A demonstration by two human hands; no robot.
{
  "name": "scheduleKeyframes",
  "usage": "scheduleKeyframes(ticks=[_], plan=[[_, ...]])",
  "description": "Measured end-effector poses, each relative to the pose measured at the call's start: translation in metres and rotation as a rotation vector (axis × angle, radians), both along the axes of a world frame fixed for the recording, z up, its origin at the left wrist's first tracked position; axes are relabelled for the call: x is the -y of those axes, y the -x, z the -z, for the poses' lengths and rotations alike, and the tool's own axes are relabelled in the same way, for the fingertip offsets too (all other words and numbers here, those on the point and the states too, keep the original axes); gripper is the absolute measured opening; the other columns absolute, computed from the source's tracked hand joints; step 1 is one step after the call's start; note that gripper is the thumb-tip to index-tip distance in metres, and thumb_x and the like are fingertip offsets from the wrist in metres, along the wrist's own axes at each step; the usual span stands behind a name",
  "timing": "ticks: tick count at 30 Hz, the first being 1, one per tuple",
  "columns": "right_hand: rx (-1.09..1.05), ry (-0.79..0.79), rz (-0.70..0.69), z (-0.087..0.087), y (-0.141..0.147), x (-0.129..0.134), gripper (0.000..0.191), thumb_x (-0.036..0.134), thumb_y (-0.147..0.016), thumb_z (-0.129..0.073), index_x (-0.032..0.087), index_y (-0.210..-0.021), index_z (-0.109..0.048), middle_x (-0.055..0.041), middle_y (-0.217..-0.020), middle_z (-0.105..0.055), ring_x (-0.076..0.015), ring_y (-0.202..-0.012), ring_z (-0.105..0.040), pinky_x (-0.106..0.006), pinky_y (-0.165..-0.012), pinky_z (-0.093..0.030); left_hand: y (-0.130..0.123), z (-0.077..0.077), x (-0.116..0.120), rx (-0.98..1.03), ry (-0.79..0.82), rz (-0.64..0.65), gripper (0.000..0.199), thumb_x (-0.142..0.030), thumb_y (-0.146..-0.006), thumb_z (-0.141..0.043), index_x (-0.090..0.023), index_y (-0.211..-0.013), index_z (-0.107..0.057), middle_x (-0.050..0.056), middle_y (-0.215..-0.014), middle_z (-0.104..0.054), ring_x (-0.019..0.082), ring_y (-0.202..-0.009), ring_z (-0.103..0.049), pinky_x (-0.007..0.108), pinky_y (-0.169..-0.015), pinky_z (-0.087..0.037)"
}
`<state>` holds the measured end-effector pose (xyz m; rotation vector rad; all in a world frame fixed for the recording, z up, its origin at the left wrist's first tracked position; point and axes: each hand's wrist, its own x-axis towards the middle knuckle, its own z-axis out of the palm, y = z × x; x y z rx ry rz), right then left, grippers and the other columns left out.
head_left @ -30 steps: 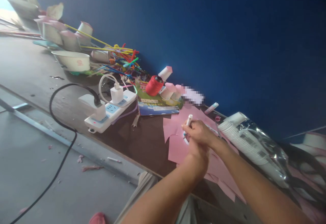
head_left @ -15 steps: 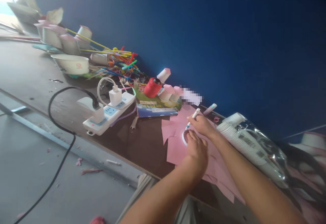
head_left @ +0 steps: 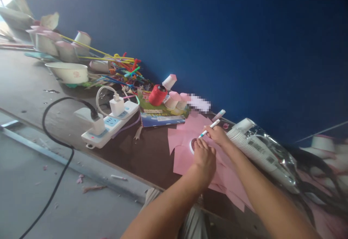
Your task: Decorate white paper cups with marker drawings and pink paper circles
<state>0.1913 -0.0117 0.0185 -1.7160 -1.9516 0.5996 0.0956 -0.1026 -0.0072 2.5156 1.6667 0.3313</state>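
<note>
On the pink paper [head_left: 181,161] lies a round, ring-like thing with a white rim [head_left: 191,147] and a dark inside. The fingers of my left hand [head_left: 204,156] are bent over it and press it down, covering its right part. Just beyond, my right hand [head_left: 217,134] grips a white marker [head_left: 211,127] with a teal band. The marker slants, its lower end close to the ring's far edge by my left fingertips. Whether its tip touches the paper I cannot make out.
A power strip [head_left: 111,124] with chargers and a black cable stands left. Behind are a booklet [head_left: 163,120], a red thread spool [head_left: 157,95] and pink-topped paper cups [head_left: 172,101]. Bagged white cups [head_left: 251,144] lie right of my right arm. A blue wall [head_left: 217,43] rises behind.
The marker has moved along the ring's far edge toward the right and now leans flatter. My left hand stays on the ring. The whole view has shifted slightly.
</note>
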Motion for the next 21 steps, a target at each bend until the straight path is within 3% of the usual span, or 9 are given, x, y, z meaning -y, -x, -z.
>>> scheduleKeyframes(ticks=[10,15,21], plan=[[-0.029,0.024,0.015,-0.004,0.001,-0.004,0.034,0.040,-0.076,-0.048,0.018,-0.051,-0.054,0.0018,-0.044,-0.050,-0.0122,-0.045,-0.046,-0.024,-0.050,-0.034,0.003,0.001,0.000,0.035,-0.036,0.012,0.036,-0.024,-0.083,-0.046,-0.012,-0.114,-0.060,0.017,-0.125,-0.049,0.035,-0.116,-0.041,0.047,-0.093,-0.029],[-0.107,0.025,0.041,0.003,-0.012,-0.003,0.034,0.040,-0.075,-0.050,0.018,-0.049,-0.052,0.0039,-0.042,-0.046,-0.0112,-0.043,-0.042,-0.024,-0.049,-0.033,0.005,-0.002,0.000,0.033,-0.003,0.037,0.034,-0.023,-0.084,-0.043,-0.012,-0.111,-0.060,0.017,-0.122,-0.048,0.035,-0.112,-0.042,0.046,-0.087,-0.031],[-0.263,0.034,0.080,0.014,-0.032,0.006,0.032,0.038,-0.073,-0.054,0.017,-0.048,-0.055,0.0049,-0.039,-0.043,-0.0102,-0.041,-0.040,-0.023,-0.045,-0.031,0.006,-0.005,-0.001,0.012,0.020,0.044,0.035,-0.021,-0.085,-0.040,-0.013,-0.112,-0.059,0.015,-0.120,-0.049,0.035,-0.115,-0.039,0.045,-0.091,-0.029]])
